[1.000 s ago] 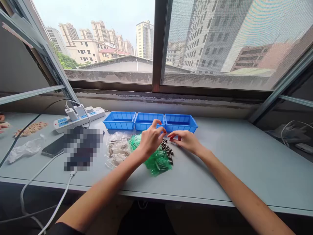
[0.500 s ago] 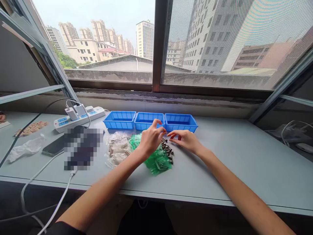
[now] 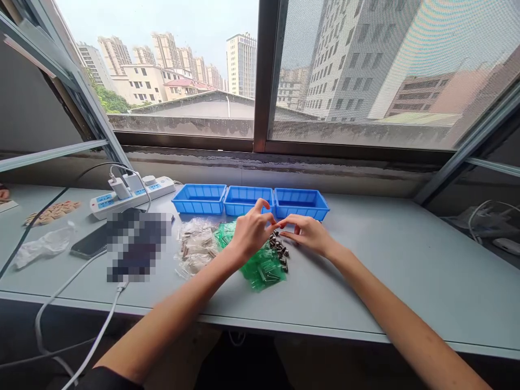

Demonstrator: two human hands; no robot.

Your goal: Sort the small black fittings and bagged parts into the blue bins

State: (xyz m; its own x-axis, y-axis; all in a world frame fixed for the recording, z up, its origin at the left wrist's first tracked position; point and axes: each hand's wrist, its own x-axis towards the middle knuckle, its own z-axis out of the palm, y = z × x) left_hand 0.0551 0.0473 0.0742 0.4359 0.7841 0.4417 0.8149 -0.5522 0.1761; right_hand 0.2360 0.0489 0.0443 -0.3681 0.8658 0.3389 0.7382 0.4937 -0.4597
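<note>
My left hand (image 3: pixel 252 227) hovers over the green plastic bags (image 3: pixel 264 268), thumb and fingers curled into a pinch. My right hand (image 3: pixel 306 234) is just right of it, fingers bent inward, its fingertips meeting those of my left hand. Whatever lies between the fingertips is too small and hidden to make out. Under and in front of the hands is a loose pile of dark metal screw-like pieces (image 3: pixel 283 252), at the right edge of the green bags. Clear plastic bags (image 3: pixel 197 252) with small parts lie left of the green ones.
Three blue bins (image 3: pixel 199 207) stand in a row behind the hands. To the left are a power strip (image 3: pixel 162 188) with chargers, a phone (image 3: pixel 87 241), white cables (image 3: pixel 99 338), a crumpled clear bag (image 3: pixel 43 252) and small tan pieces (image 3: pixel 54 212). The tabletop (image 3: pixel 406 260) extends right.
My right hand has shifted slightly left, so its fingertips now meet those of my left hand. The bags, pile and bins stay where they were.
</note>
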